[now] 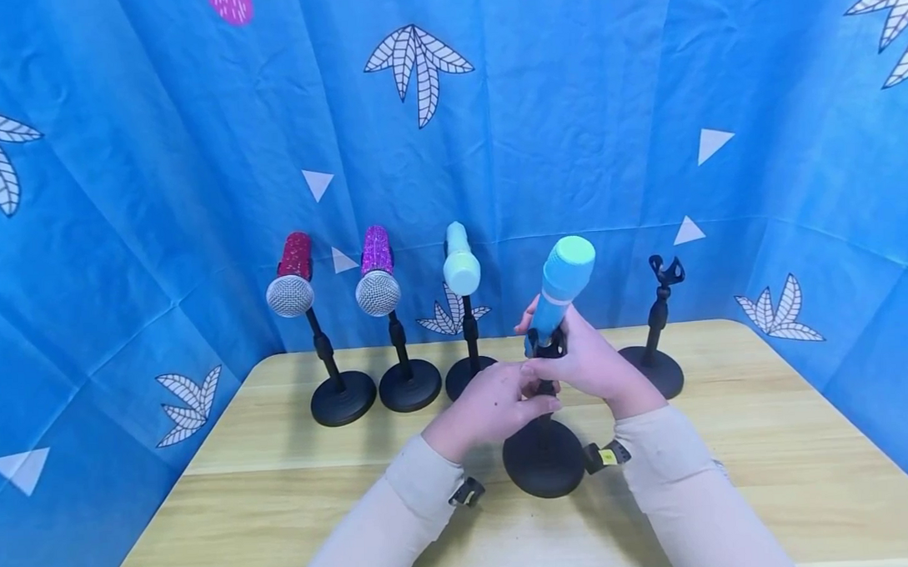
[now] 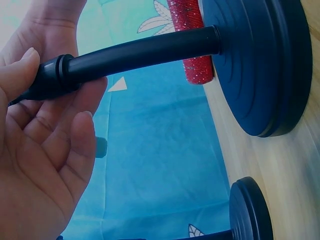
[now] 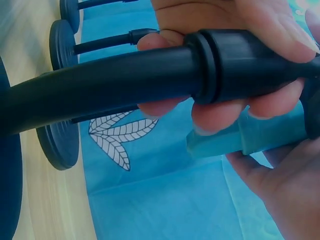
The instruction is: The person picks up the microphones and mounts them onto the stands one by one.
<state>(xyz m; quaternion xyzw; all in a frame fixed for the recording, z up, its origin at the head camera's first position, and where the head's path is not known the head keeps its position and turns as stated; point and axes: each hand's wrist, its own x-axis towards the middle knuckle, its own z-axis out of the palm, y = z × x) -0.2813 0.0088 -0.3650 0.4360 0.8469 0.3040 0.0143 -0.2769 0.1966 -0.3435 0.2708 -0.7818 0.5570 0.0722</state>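
Note:
A blue microphone [image 1: 568, 267] sits tilted at the clip of a black desk stand [image 1: 543, 460], head upward. My right hand [image 1: 588, 358] holds the microphone and clip from the right, fingers behind the handle. Lower down, my left hand [image 1: 496, 403] grips the stand's black collar [image 2: 52, 75], thumb on one side and fingers on the other. The right wrist view shows the microphone's teal lower end [image 3: 215, 142] beside the collar. The round base is near the front of the wooden table.
Behind stand a red glitter microphone [image 1: 295, 260], a purple one [image 1: 376, 253] and a pale green one [image 1: 461, 266] on black stands. A stand with a bare clip [image 1: 664, 276] is at right. A red glitter tube [image 2: 197, 65] shows past the base. Blue curtain [image 1: 569, 146] surrounds the table.

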